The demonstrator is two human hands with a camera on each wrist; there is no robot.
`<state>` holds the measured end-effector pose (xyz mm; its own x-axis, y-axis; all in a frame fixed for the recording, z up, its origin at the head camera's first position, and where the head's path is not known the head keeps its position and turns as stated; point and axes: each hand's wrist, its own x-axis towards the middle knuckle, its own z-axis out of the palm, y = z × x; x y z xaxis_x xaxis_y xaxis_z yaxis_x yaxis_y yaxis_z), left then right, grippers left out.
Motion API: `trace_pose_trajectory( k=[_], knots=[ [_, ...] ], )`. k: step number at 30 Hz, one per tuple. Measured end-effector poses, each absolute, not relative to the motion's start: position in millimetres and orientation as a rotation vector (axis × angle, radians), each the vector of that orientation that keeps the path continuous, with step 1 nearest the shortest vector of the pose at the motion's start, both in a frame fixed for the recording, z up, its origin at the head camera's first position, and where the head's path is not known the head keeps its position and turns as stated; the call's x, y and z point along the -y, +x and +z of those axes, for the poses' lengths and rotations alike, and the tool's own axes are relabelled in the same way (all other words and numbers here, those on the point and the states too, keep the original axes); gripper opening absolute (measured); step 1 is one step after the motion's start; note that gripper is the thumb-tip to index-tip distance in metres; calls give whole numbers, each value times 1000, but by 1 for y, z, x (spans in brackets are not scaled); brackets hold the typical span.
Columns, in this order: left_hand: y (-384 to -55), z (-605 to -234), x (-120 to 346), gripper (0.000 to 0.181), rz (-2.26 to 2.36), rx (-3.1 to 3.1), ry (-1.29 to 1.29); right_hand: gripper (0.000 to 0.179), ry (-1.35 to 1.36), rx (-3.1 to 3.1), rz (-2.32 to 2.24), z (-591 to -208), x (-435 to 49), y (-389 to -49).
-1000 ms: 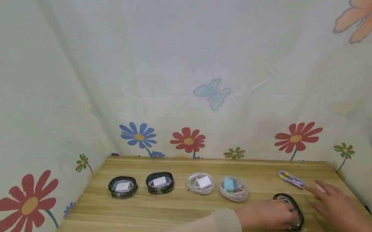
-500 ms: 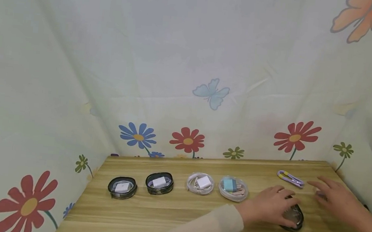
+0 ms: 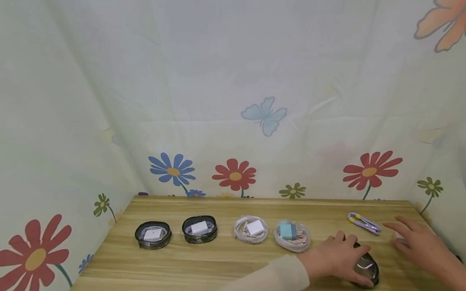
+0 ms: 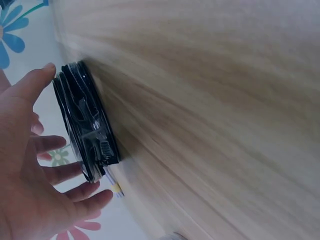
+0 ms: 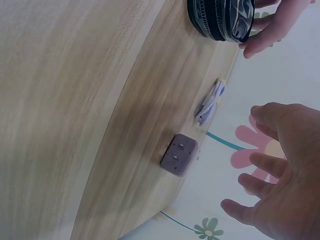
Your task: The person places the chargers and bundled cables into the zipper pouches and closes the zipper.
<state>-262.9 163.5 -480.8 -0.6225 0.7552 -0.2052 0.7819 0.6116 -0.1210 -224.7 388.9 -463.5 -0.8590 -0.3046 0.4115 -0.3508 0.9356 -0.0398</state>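
Observation:
My left hand (image 3: 341,259) is over a round black-rimmed case with a clear top (image 3: 366,270), its fingers spread across it. In the left wrist view, the thumb lies at one edge of the case (image 4: 86,120) and the fingertips are near the other edge. A zip runs round its side. My right hand (image 3: 427,248) hovers with parted fingers above a mauve charger plug (image 5: 180,154), whose two prongs face up; nothing is in its grasp. Close by on the table lies a folded lilac cable (image 3: 363,222) with yellow ties.
To the left, a row holds two black cases (image 3: 153,235) (image 3: 199,229) and two clear ones (image 3: 251,229) (image 3: 292,236), each with a charger plug and cable inside. They stand on a wooden table (image 3: 212,274). A flowered cloth (image 3: 204,91) hangs behind.
My left hand was bunched on top of the black case; its fingers have since spread to the case's edges. My right hand has shifted only slightly, staying over the plug.

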Motion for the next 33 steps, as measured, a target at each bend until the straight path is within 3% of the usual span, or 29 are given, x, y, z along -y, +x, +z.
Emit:
trace_pose_trajectory(
  k=[22, 33],
  knots=[
    [-261, -479, -161, 83, 7, -2766, 1314, 39, 493, 2820, 264, -468, -384, -256],
    [-254, -479, -153, 84, 145, -2846, 1278, 49, 490, 2926, 518, -466, -389, -282]
  ],
)
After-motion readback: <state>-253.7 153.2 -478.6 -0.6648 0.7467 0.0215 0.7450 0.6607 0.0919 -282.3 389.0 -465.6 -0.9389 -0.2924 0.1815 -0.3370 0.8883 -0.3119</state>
